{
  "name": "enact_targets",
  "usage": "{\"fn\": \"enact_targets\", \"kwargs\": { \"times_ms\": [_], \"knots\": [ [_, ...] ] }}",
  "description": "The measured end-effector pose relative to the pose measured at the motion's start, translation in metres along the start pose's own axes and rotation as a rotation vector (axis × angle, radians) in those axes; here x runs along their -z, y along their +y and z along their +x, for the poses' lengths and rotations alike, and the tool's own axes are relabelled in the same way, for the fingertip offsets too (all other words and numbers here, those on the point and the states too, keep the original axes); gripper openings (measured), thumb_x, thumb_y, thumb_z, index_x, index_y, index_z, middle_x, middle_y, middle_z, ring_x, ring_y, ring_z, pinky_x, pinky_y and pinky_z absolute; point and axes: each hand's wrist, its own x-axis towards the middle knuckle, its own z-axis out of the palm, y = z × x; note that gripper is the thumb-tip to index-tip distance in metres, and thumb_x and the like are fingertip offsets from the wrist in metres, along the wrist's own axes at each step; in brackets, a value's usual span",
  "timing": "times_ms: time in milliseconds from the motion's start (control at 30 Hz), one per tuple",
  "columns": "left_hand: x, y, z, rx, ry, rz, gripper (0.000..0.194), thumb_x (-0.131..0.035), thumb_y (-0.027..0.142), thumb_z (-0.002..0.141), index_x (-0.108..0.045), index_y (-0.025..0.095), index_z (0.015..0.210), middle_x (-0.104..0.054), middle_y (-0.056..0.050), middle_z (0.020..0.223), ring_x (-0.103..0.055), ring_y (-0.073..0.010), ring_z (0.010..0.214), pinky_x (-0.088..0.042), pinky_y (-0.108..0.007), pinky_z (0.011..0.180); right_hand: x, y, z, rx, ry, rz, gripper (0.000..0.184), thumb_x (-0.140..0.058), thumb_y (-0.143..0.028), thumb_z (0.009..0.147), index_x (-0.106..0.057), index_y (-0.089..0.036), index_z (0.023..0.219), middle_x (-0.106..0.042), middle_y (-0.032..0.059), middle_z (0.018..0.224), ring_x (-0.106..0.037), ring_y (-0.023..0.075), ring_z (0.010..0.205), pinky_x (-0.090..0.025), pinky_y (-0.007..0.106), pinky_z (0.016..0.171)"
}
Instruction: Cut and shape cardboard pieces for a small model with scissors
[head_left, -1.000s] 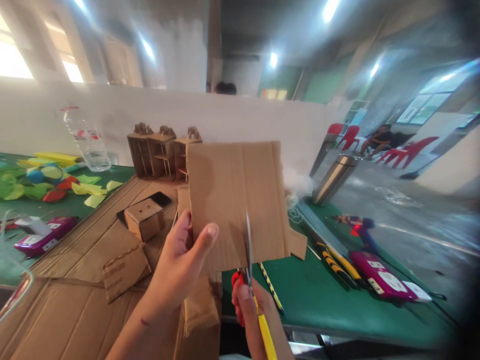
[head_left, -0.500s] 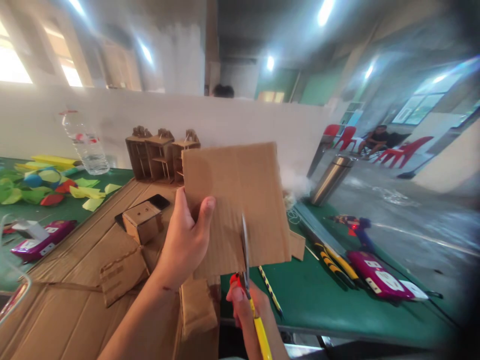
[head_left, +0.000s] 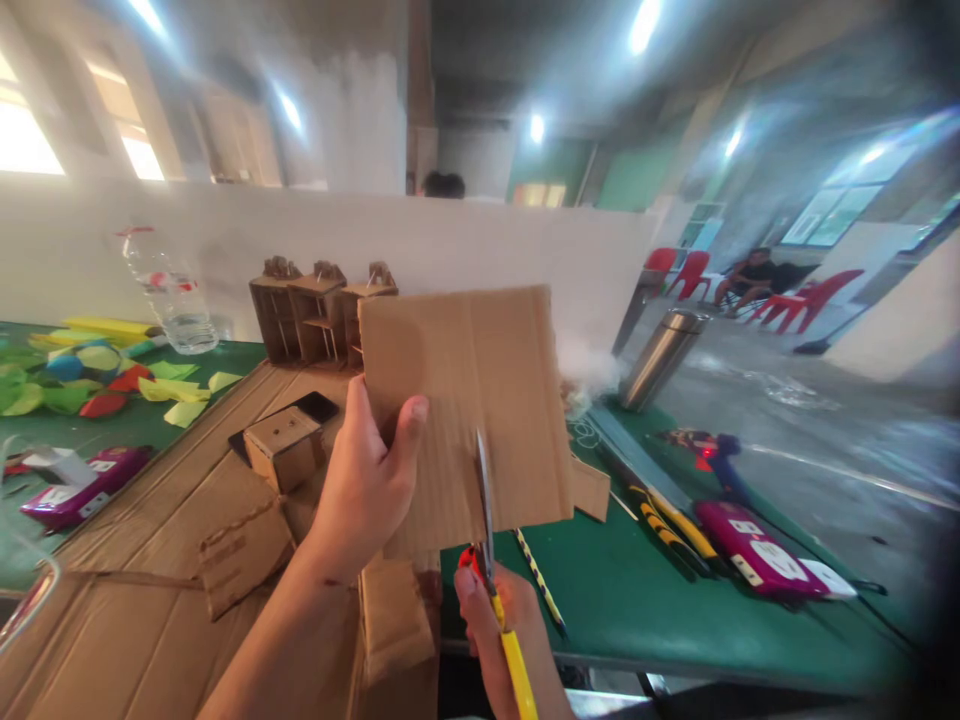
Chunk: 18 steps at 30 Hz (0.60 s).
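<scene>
My left hand (head_left: 379, 460) grips a flat rectangular piece of cardboard (head_left: 495, 380) by its left side, thumb across the face and fingers behind. The sheet is held up above the table. In my right hand (head_left: 499, 625) is a pair of scissors (head_left: 486, 510) with yellow and red handles. One blade lies in front of the cardboard, pointing up from its lower edge; the other blade is hidden behind the sheet. Below and left, a small cardboard box (head_left: 285, 445) rests on a dark phone-like slab, near a loose cardboard piece (head_left: 247, 555).
Cardboard compartments (head_left: 319, 315) stand by the white partition. A water bottle (head_left: 176, 295) and coloured paper scraps (head_left: 105, 375) are at left. On the right lie a steel flask (head_left: 664, 360), yellow-black cutters (head_left: 664, 530), a purple power strip (head_left: 757, 550), a glue gun (head_left: 712, 455) and a pencil (head_left: 540, 580).
The cardboard and both hands have shifted slightly left in view. The scissors have moved left with the sheet, their blade still at its lower edge.
</scene>
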Motion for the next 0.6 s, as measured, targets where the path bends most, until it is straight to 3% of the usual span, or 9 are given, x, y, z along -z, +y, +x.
{"fn": "enact_targets", "kwargs": {
  "times_ms": [367, 600],
  "knots": [
    [0.0, -0.004, 0.002, 0.021, 0.021, -0.036, 0.025, -0.051, 0.042, 0.094, -0.048, 0.022, 0.109, -0.066, -0.008, 0.111, -0.064, -0.022, 0.102, -0.051, -0.036, 0.087, -0.008, 0.007, 0.003, -0.052, 0.067, 0.047, 0.064, -0.044, -0.083, 0.075, -0.044, -0.021, 0.061, -0.032, -0.0048, 0.055, -0.028, 0.0091, 0.048, -0.02, 0.024, 0.043],
    [-0.003, -0.004, -0.001, 0.046, 0.073, -0.048, 0.022, -0.052, 0.042, 0.095, -0.048, 0.023, 0.105, -0.067, -0.005, 0.106, -0.064, -0.0194, 0.097, -0.05, -0.033, 0.083, -0.003, 0.014, 0.005, 0.047, 0.025, 0.018, 0.064, -0.042, -0.08, 0.08, -0.048, -0.019, 0.06, -0.039, -0.0022, 0.053, -0.034, 0.0109, 0.051, -0.02, 0.025, 0.045]
  ]
}}
